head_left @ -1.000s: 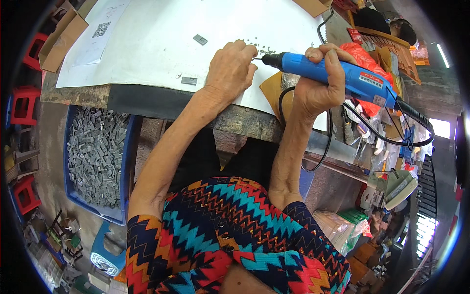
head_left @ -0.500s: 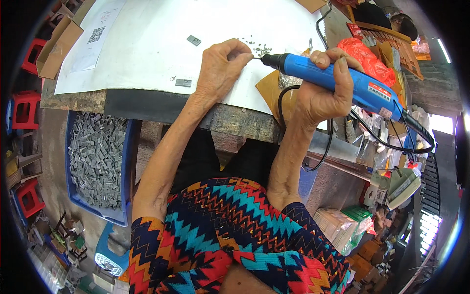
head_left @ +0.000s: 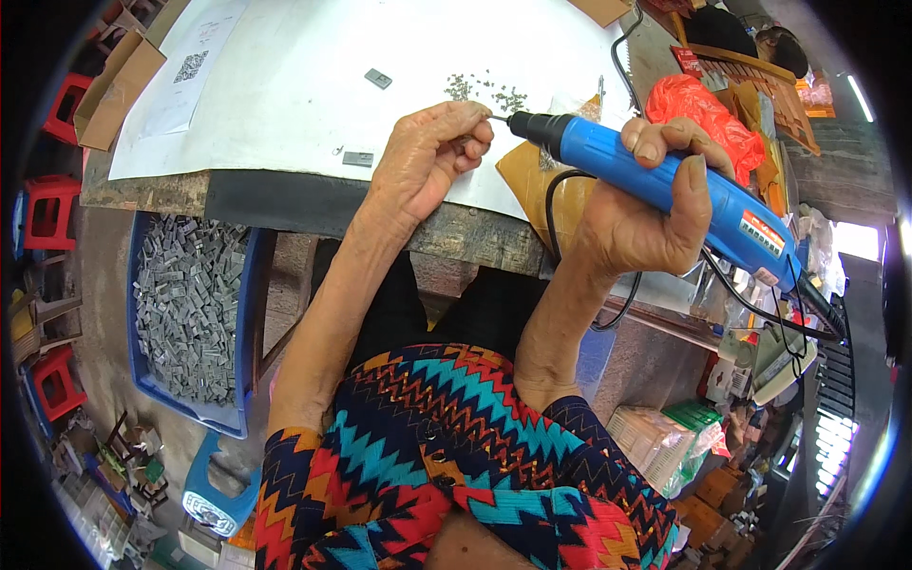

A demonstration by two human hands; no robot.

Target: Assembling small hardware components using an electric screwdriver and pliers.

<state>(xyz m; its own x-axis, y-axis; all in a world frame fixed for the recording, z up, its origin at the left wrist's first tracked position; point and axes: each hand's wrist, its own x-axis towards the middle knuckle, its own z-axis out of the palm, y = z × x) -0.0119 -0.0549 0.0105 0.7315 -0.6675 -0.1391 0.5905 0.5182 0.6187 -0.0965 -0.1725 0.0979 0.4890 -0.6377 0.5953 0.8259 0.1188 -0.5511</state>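
My right hand (head_left: 651, 204) is wrapped round a blue electric screwdriver (head_left: 617, 161) with a black nose, which lies slanted with its tip toward the left. My left hand (head_left: 432, 152) is closed, thumb and forefinger pinched at the end of the thin bit (head_left: 498, 118). Whether a small part sits in that pinch is hidden. Just beyond the fingertips, several tiny dark screws (head_left: 508, 99) lie scattered on the white sheet (head_left: 285, 104). Two small grey rectangular pieces rest on the sheet: one farther off (head_left: 378, 78), one near the table edge (head_left: 357, 159).
A blue bin (head_left: 249, 313) full of grey pieces stands below the table at left. Brown tape or card (head_left: 532, 176) lies under the screwdriver. The black cable (head_left: 755, 309) loops at right. A red plastic bag (head_left: 708, 114) sits at the far right, a cardboard box (head_left: 119, 90) at left.
The screwdriver and my right hand have shifted slightly right and down. My left hand has turned, its other fingers now curled into view below the pinch at the bit.
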